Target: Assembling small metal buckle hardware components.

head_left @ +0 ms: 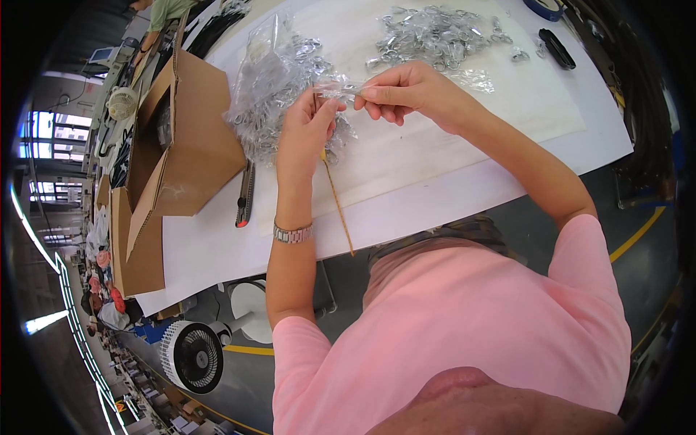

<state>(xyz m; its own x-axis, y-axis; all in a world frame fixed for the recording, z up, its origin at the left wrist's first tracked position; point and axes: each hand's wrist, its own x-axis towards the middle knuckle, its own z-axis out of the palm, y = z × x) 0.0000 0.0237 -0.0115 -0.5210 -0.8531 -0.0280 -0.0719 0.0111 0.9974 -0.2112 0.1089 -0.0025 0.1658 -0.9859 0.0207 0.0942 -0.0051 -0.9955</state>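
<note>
The left hand (303,125) and right hand (415,91) are pinching a clear plastic bag (336,88) above the table (449,177); bagged metal clasps (262,101) are lying beside the left, a cardboard box (206,123) and utility knife (246,194) sitting farther left.

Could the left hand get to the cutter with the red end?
Probably yes: the cutter lies uncovered on the table, between the box and left forearm. But the left hand seems busy with clear plastic, so it would likely have to let go first.

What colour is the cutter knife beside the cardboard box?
The cutter knife is dark with a red end, best seen in the head view.
</note>
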